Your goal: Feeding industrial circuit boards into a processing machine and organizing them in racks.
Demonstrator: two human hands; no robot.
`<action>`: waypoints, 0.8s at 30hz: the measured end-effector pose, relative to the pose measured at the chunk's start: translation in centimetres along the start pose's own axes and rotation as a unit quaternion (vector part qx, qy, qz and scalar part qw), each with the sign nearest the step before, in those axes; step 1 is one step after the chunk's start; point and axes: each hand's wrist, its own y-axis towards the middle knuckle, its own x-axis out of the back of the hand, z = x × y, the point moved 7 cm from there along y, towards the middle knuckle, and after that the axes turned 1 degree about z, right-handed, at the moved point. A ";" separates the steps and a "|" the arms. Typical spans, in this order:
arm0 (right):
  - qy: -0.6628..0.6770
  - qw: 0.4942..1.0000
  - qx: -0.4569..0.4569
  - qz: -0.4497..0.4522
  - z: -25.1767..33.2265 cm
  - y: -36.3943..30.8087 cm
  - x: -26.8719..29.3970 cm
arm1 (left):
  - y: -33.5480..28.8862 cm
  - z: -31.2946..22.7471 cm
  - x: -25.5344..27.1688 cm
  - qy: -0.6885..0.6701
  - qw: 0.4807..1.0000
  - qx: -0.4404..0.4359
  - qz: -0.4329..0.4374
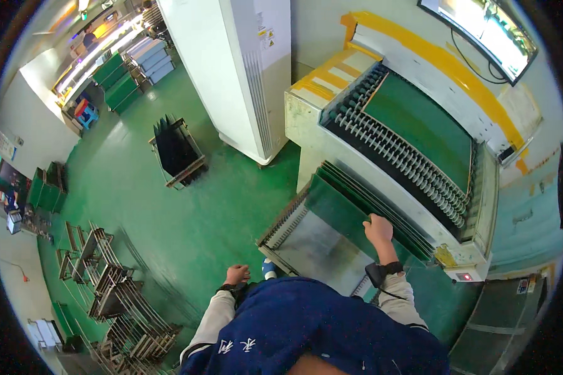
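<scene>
My right hand (380,232) is closed on the top edge of the nearest green panel (334,209), a thin flat sheet. Several similar panels (381,209) stand upright in a row just behind it. They sit in a slotted metal rack (281,244) in front of me. Beyond them is a roller conveyor machine (406,165), with a large green panel (422,125) lying flat on its rollers. By my waist, left of the rack, my left hand (237,274) is curled into a loose fist with nothing visible in it.
A tall white cabinet unit (250,75) stands left of the machine. A rack of dark panels (176,150) is on the green floor, and several metal racks (106,281) crowd the lower left. A screen (481,31) hangs at upper right; a grey panel (500,325) leans at lower right.
</scene>
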 end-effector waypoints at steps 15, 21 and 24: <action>0.007 1.000 -0.004 -0.027 -0.3 -0.4 0.0 | -0.6 -0.3 -0.5 0.002 1.000 0.027 0.003; -0.008 1.000 -0.008 -0.022 -0.3 -0.1 0.0 | -0.4 -0.5 -0.4 0.035 0.999 0.017 -0.023; 0.000 1.000 -0.008 -0.026 -0.3 -0.1 0.1 | -0.2 -0.5 -0.2 0.043 0.999 0.018 -0.024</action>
